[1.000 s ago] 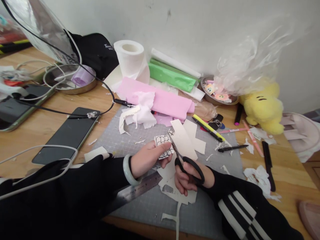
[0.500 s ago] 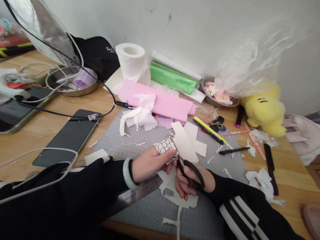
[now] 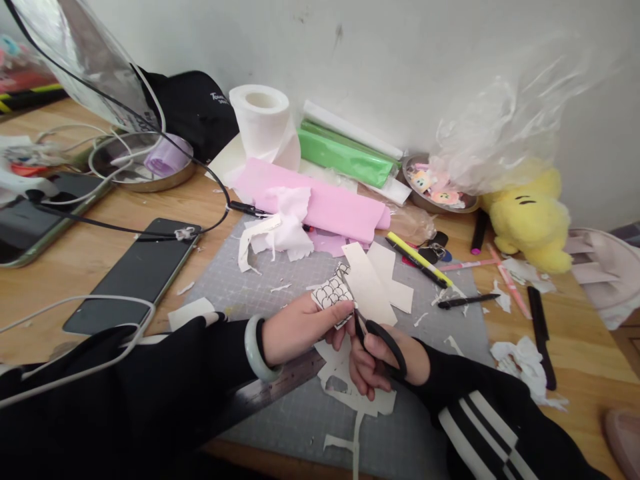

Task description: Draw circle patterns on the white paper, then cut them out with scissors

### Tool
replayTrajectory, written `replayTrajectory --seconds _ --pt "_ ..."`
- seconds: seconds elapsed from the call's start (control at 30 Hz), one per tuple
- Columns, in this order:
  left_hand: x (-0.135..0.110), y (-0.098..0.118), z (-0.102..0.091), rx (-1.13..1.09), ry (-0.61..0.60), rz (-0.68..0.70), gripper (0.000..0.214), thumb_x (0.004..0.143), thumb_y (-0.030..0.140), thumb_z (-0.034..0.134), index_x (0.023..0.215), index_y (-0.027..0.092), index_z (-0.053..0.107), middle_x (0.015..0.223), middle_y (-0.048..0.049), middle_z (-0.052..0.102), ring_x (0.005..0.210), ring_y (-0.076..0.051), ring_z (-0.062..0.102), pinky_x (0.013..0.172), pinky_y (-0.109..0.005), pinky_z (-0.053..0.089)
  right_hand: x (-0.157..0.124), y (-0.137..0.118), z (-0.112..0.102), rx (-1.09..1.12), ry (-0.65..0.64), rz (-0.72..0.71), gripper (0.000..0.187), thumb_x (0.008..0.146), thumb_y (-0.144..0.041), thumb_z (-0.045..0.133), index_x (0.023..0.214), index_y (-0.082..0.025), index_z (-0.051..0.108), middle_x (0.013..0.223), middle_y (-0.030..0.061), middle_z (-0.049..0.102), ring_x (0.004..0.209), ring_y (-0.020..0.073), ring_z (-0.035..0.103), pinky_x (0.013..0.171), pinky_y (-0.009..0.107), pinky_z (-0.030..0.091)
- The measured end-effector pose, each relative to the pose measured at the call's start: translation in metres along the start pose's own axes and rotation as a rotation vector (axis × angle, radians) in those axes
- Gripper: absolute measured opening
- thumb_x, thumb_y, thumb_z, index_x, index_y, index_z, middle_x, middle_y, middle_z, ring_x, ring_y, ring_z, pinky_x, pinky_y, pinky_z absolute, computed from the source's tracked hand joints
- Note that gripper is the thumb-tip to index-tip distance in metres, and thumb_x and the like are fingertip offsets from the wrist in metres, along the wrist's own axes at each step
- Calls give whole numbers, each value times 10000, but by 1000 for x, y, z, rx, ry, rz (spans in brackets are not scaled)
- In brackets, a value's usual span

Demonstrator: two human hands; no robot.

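My left hand (image 3: 300,327) pinches a small white paper piece (image 3: 331,293) drawn with black scallop lines, holding it just above the grey cutting mat (image 3: 280,273). A pale bangle sits on that wrist. My right hand (image 3: 380,360) is closed through the black handles of a pair of scissors (image 3: 373,333), and the blades meet the paper's right edge. White paper offcuts (image 3: 345,383) lie under both hands. A steel ruler (image 3: 280,381) lies on the mat below my left wrist.
White card strips (image 3: 375,280), torn tissue (image 3: 283,227), a pink roll (image 3: 320,203), green roll (image 3: 343,157) and toilet roll (image 3: 263,123) crowd the mat's far side. A phone (image 3: 135,273) and cables lie left. Pens (image 3: 417,257), a comb (image 3: 543,337) and a yellow plush (image 3: 530,217) lie right.
The scissors have closed further into the patterned paper, and both hands have shifted slightly toward each other. The view moved a little.
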State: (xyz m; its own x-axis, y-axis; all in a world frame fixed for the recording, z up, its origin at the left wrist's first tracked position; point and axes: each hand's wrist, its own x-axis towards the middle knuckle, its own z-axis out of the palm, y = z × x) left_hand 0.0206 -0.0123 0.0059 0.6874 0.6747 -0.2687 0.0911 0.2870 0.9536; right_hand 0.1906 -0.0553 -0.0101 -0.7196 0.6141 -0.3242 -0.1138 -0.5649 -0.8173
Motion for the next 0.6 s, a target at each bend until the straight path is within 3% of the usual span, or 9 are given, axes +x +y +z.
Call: replayTrajectory --seconds 0.33,0.6 --pt "-2 8 0 -116 52 -8 470 866 488 347 650 134 568 483 4 501 504 -113 464 548 -230 384 -1 0 2 30 12 -4 538 754 -663 467 558 -169 378 332 -61 397 408 91 504 367 181 431" --pt "-1 2 0 -145 -68 5 489 840 532 403 604 133 557 449 3 500 460 -105 464 527 -228 365 -4 -3 5 47 6 -18 554 720 -697 473 574 -171 377 336 -65 378 424 90 498 423 198 453"
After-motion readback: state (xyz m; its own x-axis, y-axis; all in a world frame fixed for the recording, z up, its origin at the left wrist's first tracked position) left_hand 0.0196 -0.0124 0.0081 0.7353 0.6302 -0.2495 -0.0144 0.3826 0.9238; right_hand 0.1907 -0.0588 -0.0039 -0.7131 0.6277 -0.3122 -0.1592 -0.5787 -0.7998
